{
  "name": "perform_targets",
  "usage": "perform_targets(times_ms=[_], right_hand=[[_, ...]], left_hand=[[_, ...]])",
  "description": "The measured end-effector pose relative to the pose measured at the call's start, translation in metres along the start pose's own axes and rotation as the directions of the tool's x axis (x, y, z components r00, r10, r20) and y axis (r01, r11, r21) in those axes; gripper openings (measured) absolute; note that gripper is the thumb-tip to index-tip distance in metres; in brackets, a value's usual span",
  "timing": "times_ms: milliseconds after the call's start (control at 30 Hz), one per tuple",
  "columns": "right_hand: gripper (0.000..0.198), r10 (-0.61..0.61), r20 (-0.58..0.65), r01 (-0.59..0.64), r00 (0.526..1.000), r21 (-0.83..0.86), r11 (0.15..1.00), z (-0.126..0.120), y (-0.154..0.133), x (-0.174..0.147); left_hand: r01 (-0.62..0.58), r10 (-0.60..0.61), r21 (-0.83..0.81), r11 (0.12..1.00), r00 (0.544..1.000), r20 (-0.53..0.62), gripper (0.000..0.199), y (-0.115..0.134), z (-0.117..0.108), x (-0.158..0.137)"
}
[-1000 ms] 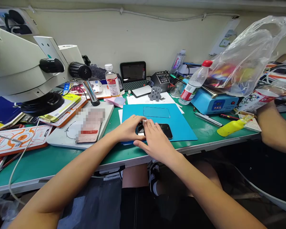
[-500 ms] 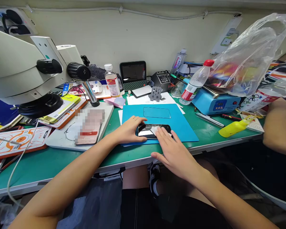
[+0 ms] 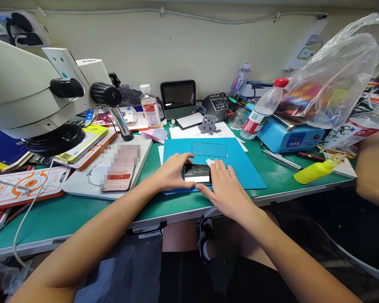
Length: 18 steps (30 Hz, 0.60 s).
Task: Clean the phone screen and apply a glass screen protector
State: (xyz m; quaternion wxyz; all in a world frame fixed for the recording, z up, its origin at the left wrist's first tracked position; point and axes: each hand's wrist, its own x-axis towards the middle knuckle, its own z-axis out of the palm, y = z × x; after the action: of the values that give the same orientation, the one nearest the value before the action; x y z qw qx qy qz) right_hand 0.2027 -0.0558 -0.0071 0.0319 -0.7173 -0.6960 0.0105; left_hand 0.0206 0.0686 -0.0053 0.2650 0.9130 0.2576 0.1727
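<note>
A smartphone (image 3: 197, 173) lies face up on a blue mat (image 3: 249, 176), its dark glass reflecting light. My left hand (image 3: 176, 171) grips its left end between thumb and fingers. Over the phone's right part, my right hand (image 3: 225, 185) presses a white wipe (image 3: 209, 162) under its fingers; most of the wipe is hidden. The right thumb rests near the phone's lower edge, close to my left thumb. Just behind the phone, a clear screen protector with a dark border (image 3: 210, 149) lies on the mat.
A microscope (image 3: 63, 92) overhangs the left side. Under it, another phone (image 3: 118, 170) lies on a pale board (image 3: 145, 153). A red-capped bottle (image 3: 260, 111), a blue device (image 3: 290, 136) and a yellow bottle (image 3: 316, 170) stand or lie rightward. Another person's arm (image 3: 374, 164) is at far right.
My right hand has shifted slightly, with the wipe now mostly under its fingers, and its thumb has come in to the phone's edge. My left hand keeps its hold.
</note>
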Motion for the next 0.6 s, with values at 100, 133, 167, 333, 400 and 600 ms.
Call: perform_targets(times_ms=[100,133,167,333,400,600], right_hand=[[0.106,-0.057,0.002,0.057,0.998,0.041,0.998,-0.002,-0.019,0.012],[0.106,-0.085,0.004,0.085,0.996,0.054,0.995,-0.003,-0.027,0.014],[0.107,-0.115,0.008,0.114,0.993,0.068,0.991,-0.004,-0.034,0.015],[0.103,-0.238,0.014,0.234,0.971,0.129,0.964,-0.010,-0.050,0.009],[0.098,-0.273,0.007,0.271,0.962,0.116,0.956,-0.008,-0.041,0.002],[0.090,-0.214,-0.037,0.215,0.976,0.018,0.976,0.002,0.016,-0.021]], left_hand=[[0.014,-0.014,0.002,1.000,1.000,-0.028,0.083,0.000,0.003,0.000],[0.027,-0.027,0.015,1.000,0.999,-0.041,0.082,0.000,0.004,0.000],[0.040,-0.038,0.033,0.999,0.998,-0.055,0.082,0.001,0.005,0.000],[0.016,-0.005,0.134,0.991,0.997,-0.078,0.082,0.002,0.009,0.000],[0.003,0.008,0.151,0.988,0.997,-0.072,0.078,0.003,0.009,0.000],[0.013,-0.009,0.116,0.993,0.999,-0.037,0.079,0.003,0.005,0.001]])
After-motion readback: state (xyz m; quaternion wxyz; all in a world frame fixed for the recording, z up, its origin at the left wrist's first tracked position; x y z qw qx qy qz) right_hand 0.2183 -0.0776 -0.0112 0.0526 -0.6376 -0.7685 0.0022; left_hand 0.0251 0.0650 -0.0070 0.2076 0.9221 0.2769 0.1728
